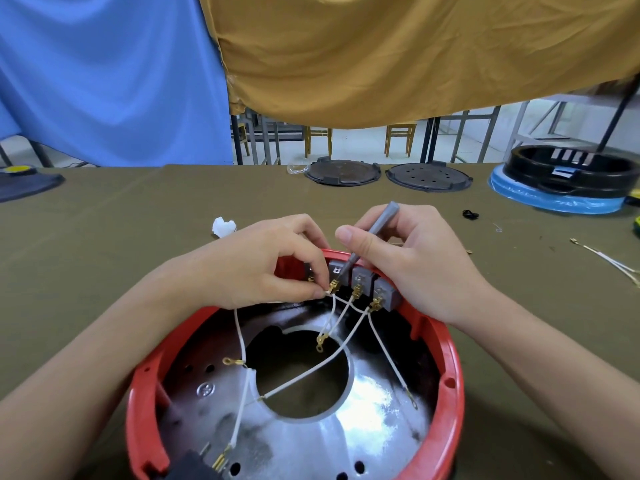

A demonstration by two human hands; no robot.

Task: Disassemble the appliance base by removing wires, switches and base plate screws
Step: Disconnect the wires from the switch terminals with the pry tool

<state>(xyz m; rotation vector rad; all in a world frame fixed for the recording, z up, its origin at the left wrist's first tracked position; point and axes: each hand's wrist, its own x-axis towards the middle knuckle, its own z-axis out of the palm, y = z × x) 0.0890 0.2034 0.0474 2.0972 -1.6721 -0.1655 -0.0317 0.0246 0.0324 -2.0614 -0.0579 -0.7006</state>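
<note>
Nearest the lens sits a round red plastic appliance base (pixel 446 372), open side up on an olive-green cloth-covered table (pixel 104 237), with a shiny silver metal base plate (pixel 363 420) inside it that has a large round hole in the middle and small holes near its edge. Thin white wires (pixel 337 358) with brass ring and spade terminals trail loosely across the plate from a row of grey block switches (pixel 363 277) mounted on the far inner wall of the base. One left hand (pixel 263 265) reaches in from the left, its thumb and forefinger pinching a white wire just at the brass connector (pixel 333 287) on one of the switches. Beside it, the right hand (pixel 408 258) grips a slim grey screwdriver (pixel 372 237) between thumb and curled fingers, the tip angled down onto the same switch (just above the pinched connector). Farther off on the table lie a crumpled white scrap (pixel 224 226) behind the left hand, two dark round flat plates (pixel 343 172) side by side near the far edge, a small black object (pixel 470 214), loose white wires (pixel 613 263) at the right, and a black ring-shaped housing (pixel 568 171) resting on a blue-wrapped disc (pixel 554 201). Behind hang a blue cloth (pixel 104 74) and a mustard-yellow cloth (pixel 398 53), with wooden stools (pixel 400 137) visible below them.
</note>
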